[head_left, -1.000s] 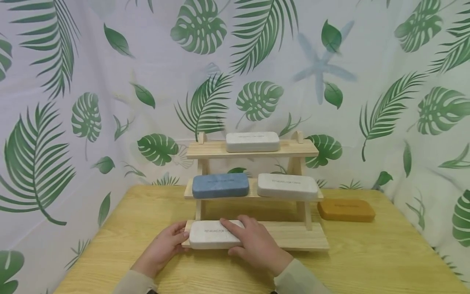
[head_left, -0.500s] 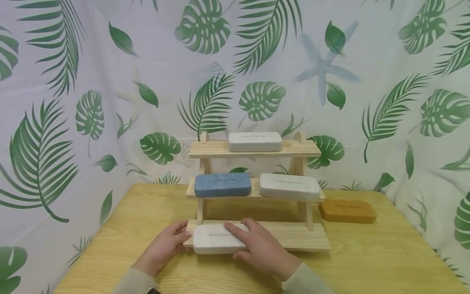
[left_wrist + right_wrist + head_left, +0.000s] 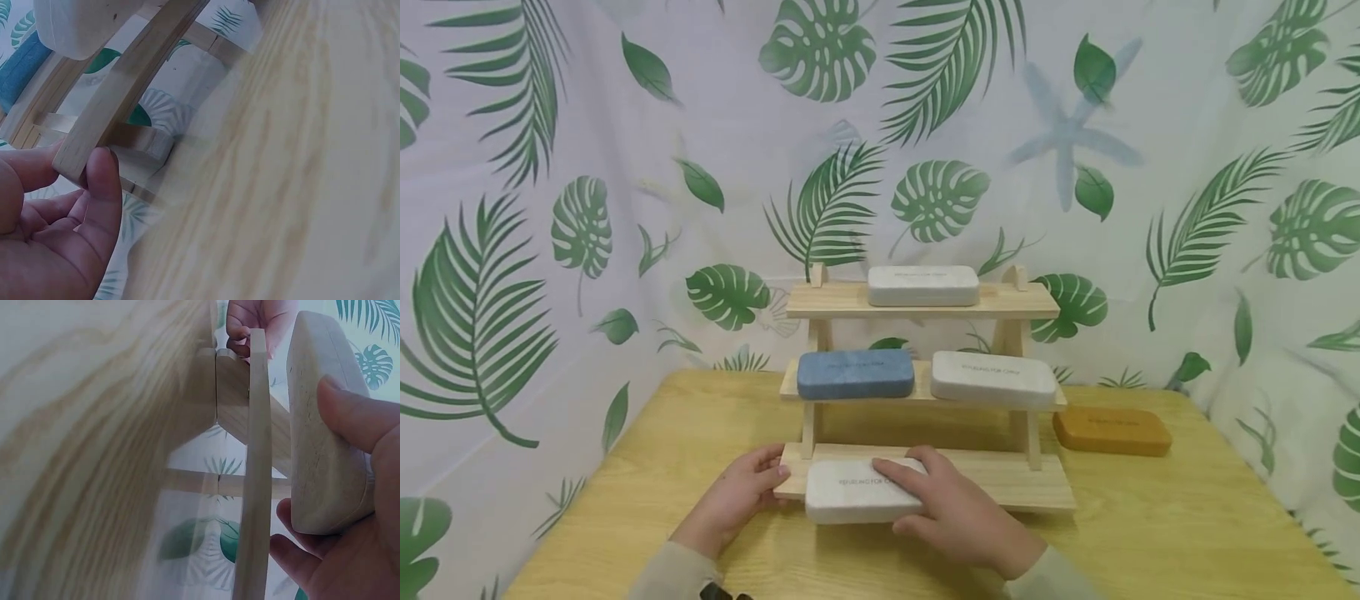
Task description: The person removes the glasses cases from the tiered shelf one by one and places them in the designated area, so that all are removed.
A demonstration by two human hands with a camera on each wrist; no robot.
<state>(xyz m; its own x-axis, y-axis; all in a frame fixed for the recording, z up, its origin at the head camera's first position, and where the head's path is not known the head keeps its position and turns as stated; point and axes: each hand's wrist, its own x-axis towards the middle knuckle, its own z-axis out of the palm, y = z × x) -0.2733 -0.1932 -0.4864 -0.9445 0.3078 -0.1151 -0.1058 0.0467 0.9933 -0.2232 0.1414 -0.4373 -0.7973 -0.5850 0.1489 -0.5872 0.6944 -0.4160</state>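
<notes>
A white glasses case (image 3: 850,500) with dark lettering is held by its right end in my right hand (image 3: 958,512). In the right wrist view, thumb and fingers grip opposite sides of the case (image 3: 325,425), and a gap separates it from the bottom board (image 3: 255,456). My left hand (image 3: 741,492) pinches the left end of that board, which belongs to a three-tier wooden display shelf (image 3: 1000,483). The left wrist view has the thumb and a finger (image 3: 103,194) on either face of the board's end. The case partly covers the board's front edge.
On the middle tier lie a blue case (image 3: 855,374) and a white case (image 3: 992,379). Another white case (image 3: 922,286) sits on the top tier. An orange case (image 3: 1111,431) lies on the wooden table (image 3: 1150,533) right of the shelf. Leaf-patterned cloth (image 3: 730,125) hangs behind.
My right hand has lifted the white glasses case off the bottom board and drawn it toward me and slightly right. The left hand stays at the board's end.
</notes>
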